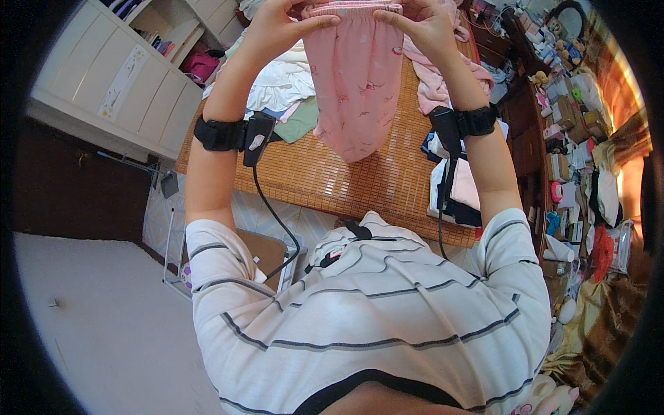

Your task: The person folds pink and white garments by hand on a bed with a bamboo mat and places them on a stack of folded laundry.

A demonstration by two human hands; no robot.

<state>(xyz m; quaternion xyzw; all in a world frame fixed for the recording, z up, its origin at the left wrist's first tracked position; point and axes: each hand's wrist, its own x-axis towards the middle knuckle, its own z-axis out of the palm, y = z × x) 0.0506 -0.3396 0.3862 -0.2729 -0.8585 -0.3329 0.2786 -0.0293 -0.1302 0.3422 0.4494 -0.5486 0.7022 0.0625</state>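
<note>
The person before me wears a loose white short-sleeved shirt (387, 311) with dark grey stripes and a black neckband (373, 376). Black fabric straps (218, 133) circle both forearms, each carrying a boxy black device (259, 142) trailing a thin black cable (265, 203).

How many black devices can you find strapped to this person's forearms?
2: one black device on the left forearm, another black device on the right forearm. Neither is hidden.

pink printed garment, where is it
The pink printed garment hangs at the head view's top centre between the left hand and right hand, over the woven mat.
</note>
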